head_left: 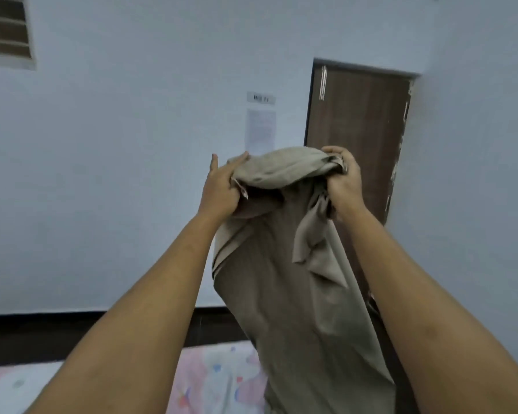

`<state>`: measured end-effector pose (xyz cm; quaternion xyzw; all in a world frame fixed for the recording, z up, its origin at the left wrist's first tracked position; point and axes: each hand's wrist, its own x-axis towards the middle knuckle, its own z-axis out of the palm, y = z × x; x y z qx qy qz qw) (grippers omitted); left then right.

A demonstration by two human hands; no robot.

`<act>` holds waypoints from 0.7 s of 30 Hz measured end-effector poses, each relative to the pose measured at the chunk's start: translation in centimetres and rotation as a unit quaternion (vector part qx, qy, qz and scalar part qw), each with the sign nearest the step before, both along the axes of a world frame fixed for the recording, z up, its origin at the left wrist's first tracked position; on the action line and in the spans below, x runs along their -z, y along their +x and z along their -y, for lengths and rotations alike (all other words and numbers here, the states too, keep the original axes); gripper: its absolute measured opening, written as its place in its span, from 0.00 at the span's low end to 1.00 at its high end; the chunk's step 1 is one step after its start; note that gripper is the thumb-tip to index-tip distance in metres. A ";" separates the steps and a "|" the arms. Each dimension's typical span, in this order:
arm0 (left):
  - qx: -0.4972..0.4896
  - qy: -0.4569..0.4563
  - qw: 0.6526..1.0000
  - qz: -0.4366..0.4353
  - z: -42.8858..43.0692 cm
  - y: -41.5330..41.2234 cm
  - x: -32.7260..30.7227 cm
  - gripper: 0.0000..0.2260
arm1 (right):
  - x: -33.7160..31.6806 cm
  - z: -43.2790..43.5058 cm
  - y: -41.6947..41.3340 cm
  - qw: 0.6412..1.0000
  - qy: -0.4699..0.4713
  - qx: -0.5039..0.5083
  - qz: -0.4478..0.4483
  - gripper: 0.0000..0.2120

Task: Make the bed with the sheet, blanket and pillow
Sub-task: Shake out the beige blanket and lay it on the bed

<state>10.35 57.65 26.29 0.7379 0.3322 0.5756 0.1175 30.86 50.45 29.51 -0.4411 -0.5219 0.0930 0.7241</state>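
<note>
In the head view, both bare arms reach up and forward, holding a beige cloth (296, 294) in front of the wall (132, 174). The left hand (222, 186) holds the cloth's upper left edge. Its grip is a pinch, thumb lying over the fabric, one finger pointing straight up clear of it. The right hand (343, 177) has a closed grip, its fingers curled tight round a bunched, twisted corner at the upper right. Between the hands the top of the cloth bulges up in a rounded fold. A loose flap dangles just under the right wrist.

From the hands the cloth hangs in one long, creased drop between the forearms, and its lower end reaches the bottom of the picture. There it lies in front of the bed (216, 380), which shows a pink and pale patterned cover. Whether the cloth touches the bed cannot be told.

Behind the cloth stands a brown door (356, 115), shut. A paper (260, 131) is stuck on the wall left of it, under a small label (260, 98). A barred window (6, 28) sits top left, and a dark skirting (72, 327) runs along the wall's foot.
</note>
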 end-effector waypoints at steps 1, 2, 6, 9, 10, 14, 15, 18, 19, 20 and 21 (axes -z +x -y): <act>0.011 -0.026 0.997 0.067 0.9 0.5 0.2 0.24 | 0.7 0.4 0.1 1.000 -0.020 -0.023 0.003 0.14; 0.025 -0.061 0.988 0.140 1.6 0.9 0.1 0.21 | 1.1 1.2 0.0 0.998 -0.041 -0.052 0.019 0.12; 0.118 -0.164 0.925 0.323 3.1 0.5 -1.4 0.14 | 2.7 3.9 -0.3 0.941 -0.249 -0.168 0.154 0.22; 0.137 -0.144 0.957 0.212 5.1 1.3 -1.6 0.12 | 5.3 4.8 -0.6 0.807 -0.517 -0.193 0.210 0.23; 0.150 -0.120 0.968 0.160 6.3 1.8 -1.4 0.11 | 6.2 4.9 -0.8 0.763 -0.573 -0.209 0.212 0.21; 0.149 -0.043 0.985 -0.079 10.0 1.7 0.9 0.10 | 9.6 5.5 -1.0 0.710 -0.615 -0.252 0.233 0.19; 0.143 -0.054 0.982 -0.108 10.0 1.0 1.8 0.11 | 10.1 5.7 -1.0 0.719 -0.605 -0.245 0.238 0.18; 0.111 -0.114 0.972 -0.171 8.9 -1.6 4.8 0.17 | 10.1 6.2 -0.4 0.781 -0.532 -0.214 0.247 0.15; 0.107 -0.143 0.966 -0.187 8.4 -2.4 6.0 0.21 | 9.8 6.2 -0.2 0.806 -0.497 -0.205 0.247 0.15; 0.111 -0.174 0.959 -0.195 7.9 -3.0 7.3 0.25 | 9.4 6.3 -0.2 0.828 -0.464 -0.199 0.246 0.14; 0.123 -0.201 0.952 -0.194 7.8 -3.3 8.5 0.28 | 9.0 6.3 -0.2 0.847 -0.428 -0.195 0.248 0.14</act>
